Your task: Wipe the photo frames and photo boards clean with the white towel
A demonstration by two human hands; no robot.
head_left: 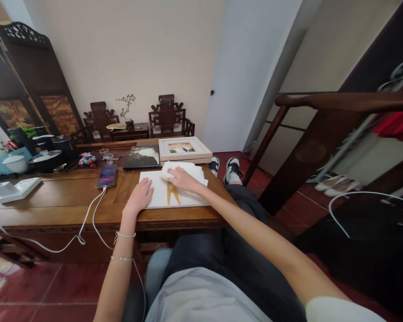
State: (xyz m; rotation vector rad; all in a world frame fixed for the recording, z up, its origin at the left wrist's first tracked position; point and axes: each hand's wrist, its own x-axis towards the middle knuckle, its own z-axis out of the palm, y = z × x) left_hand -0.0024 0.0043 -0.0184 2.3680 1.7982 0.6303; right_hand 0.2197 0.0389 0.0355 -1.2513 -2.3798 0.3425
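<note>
Lying on the brown wooden table [67,197], the white rectangular board [156,194] looks stiff, best steadied by its rims; at one o'clock, a ragged-edged white sheet [196,172], probably light and tearable, is held by the right hand [184,180]; at nine, the left hand [140,196] lies spread.

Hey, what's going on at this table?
A seated person's left hand rests on a white board, while the right hand is on what looks like a white cloth lying over part of the board. A yellow shape shows below it. Just beyond sits a framed picture; a phone lies to the left.
</note>
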